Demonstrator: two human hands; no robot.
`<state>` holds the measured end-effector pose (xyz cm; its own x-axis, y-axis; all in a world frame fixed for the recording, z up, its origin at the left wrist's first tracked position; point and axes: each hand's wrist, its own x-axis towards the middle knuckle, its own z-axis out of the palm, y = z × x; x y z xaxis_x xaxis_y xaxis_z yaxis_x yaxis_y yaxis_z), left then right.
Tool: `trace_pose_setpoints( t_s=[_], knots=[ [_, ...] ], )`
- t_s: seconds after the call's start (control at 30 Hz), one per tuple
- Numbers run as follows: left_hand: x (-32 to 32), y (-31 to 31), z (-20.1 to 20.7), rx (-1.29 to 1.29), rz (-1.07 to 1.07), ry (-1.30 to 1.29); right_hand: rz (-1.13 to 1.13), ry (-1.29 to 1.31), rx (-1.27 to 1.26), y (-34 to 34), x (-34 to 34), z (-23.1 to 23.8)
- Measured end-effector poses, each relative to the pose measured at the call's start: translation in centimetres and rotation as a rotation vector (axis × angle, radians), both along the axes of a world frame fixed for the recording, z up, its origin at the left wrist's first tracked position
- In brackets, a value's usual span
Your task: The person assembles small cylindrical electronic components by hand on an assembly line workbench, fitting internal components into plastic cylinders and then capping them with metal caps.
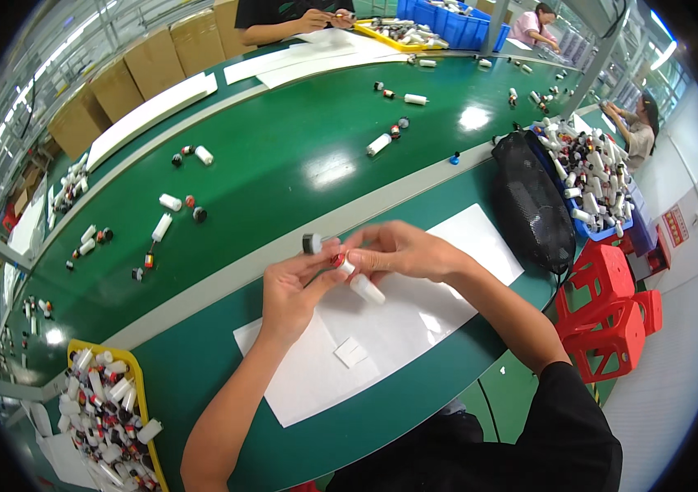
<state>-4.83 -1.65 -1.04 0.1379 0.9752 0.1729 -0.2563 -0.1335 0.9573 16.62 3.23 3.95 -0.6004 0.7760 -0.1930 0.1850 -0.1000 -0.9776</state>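
Both my hands meet over a white sheet (300,389) on the green table. My left hand (290,289) pinches a small red-and-white piece (341,261) between thumb and fingers. On the same piece, the thumb and fingers of my right hand (402,248) close from the other side. A white cylinder (368,289) hangs below my right fingertips, slightly blurred. By my left fingertips a black-and-white cap (312,243) sticks up. Whether these parts are joined is hidden by the fingers. Near my wrists a small white slip (350,353) lies on the sheet.
A yellow tray (142,385) heaped with similar parts stands at left, a blue bin (629,227) of them at right. Beside that bin lies a black mesh bag (533,201). Loose parts dot the green conveyor belt (267,176). Red stools (611,328) stand at right; co-workers sit beyond.
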Motion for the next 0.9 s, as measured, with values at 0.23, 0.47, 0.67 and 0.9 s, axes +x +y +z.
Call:
trace_pose_setpoints(
  t_s=[0.23, 0.47, 0.67, 0.9],
  knots=[
    [0.3, 0.7, -0.1, 0.100, 0.041, 0.020, 0.028, 0.033, 0.049, 1.7, 0.7, 0.8],
    [0.4, 0.9, 0.8, 0.148, -0.013, 0.324, -0.877, -0.820, 1.204, 15.5, 9.5, 0.6],
    [0.3, 0.8, 0.2, 0.095, 0.022, 0.226, -0.543, -0.892, 0.741, 19.2, 3.2, -3.3],
    [-0.1, -0.2, 0.0, -0.155, 0.011, 0.073, -0.410, -0.465, 0.671, 10.6, -1.6, -1.1]
  ],
)
